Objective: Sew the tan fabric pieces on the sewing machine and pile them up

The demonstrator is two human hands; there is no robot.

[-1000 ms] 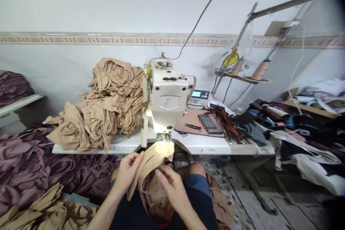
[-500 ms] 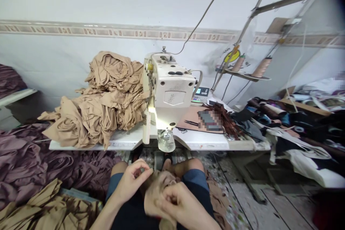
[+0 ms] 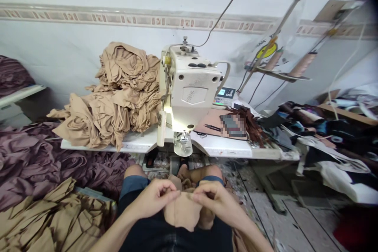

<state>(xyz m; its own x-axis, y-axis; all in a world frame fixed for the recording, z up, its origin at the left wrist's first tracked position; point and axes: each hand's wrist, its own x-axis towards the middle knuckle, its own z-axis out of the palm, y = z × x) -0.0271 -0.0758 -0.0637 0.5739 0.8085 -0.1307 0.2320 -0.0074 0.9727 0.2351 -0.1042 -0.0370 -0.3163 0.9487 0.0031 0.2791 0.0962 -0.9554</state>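
Observation:
A tan fabric piece (image 3: 181,212) lies over my lap, below the white sewing machine (image 3: 190,92). My left hand (image 3: 155,199) pinches the upper left edge of this piece, fingers closed. At the upper right edge my right hand (image 3: 217,199) pinches the same cloth. The two hands nearly meet at the middle, thumbs and forefingers pressed on the cloth. The needle area of the machine (image 3: 182,145) is lit and has no cloth under it.
A heap of tan garments (image 3: 115,98) fills the left of the white table (image 3: 224,150). Scissors (image 3: 211,127) and brown scraps (image 3: 251,126) lie to the right. Purple cloth (image 3: 35,161) and tan cloth (image 3: 44,220) pile on the left. Thread cones (image 3: 301,65) stand behind.
The tan piece came away from the machine's needle down to my lap. Both hands lowered with it and now hold its top edge spread between them.

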